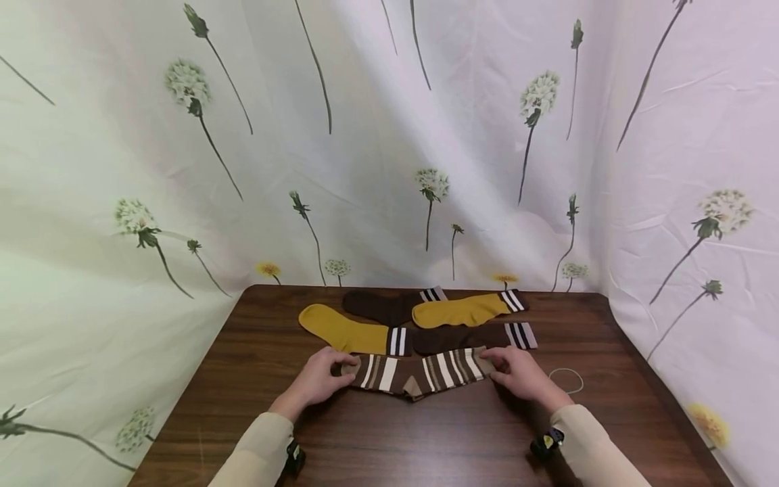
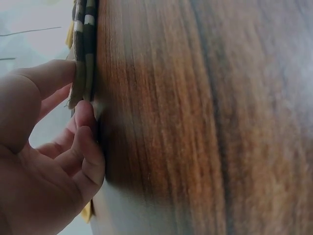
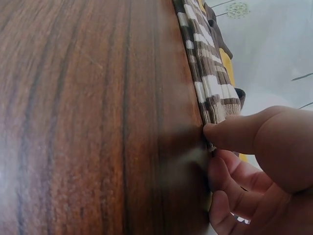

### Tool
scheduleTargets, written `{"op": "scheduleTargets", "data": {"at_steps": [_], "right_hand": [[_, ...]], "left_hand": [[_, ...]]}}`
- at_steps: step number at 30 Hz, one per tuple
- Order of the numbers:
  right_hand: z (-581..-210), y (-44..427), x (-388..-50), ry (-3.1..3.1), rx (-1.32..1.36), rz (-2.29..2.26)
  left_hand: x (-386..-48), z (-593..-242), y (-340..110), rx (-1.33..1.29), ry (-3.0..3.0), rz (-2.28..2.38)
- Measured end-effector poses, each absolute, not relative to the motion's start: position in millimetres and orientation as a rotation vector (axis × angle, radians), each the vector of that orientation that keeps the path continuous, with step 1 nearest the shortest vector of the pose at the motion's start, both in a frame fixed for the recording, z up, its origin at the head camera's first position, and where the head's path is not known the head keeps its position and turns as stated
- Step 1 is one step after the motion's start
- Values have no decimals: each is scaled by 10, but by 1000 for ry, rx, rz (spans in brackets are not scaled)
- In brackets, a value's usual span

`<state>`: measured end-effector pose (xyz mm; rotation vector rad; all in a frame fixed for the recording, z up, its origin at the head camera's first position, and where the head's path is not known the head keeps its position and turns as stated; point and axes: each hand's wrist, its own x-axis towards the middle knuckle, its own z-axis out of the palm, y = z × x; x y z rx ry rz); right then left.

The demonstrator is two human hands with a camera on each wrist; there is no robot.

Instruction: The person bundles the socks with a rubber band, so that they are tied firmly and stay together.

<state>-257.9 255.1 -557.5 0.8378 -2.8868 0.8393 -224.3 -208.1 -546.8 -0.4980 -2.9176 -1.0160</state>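
A brown sock with white and tan stripes (image 1: 389, 374) lies flat across the table, its tan heel toward the near edge. My left hand (image 1: 322, 374) pinches its left tan end between thumb and fingers. At the opposite end, my right hand (image 1: 517, 372) pinches the other tan edge. In the left wrist view the sock's edge (image 2: 89, 44) shows two layers, with the left hand (image 2: 54, 132) at its tip. The right wrist view shows the right thumb pressed on the striped sock (image 3: 208, 73), fingers of the right hand (image 3: 254, 166) curled below.
Behind the striped sock lie a left mustard sock (image 1: 347, 333), a right mustard sock (image 1: 459, 310), a rear dark brown sock (image 1: 383, 308) and a front dark brown sock (image 1: 462, 337). A thin pale-green loop (image 1: 581, 382) lies by my right wrist. Floral cloth (image 1: 377, 203) hangs behind the table (image 1: 414, 446).
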Motion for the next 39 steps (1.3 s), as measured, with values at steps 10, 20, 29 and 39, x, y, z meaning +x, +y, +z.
{"op": "scheduleTargets", "data": {"at_steps": [10, 20, 29, 39], "right_hand": [[-5555, 2578, -2611, -2873, 895, 870], [-5424, 2657, -2629, -2890, 850, 944], [-5288, 2726, -2688, -2930, 609, 983], [-5290, 2835, -2835, -2946, 473, 962]], "left_hand": [[-2273, -5413, -2032, -504, -2867, -1010], [-2320, -5314, -1791, -486, -2715, -1101], [-2408, -5283, -1502, -595, -2736, -1163], [-2531, -5313, -1199, -629, -2737, -1131]]}}
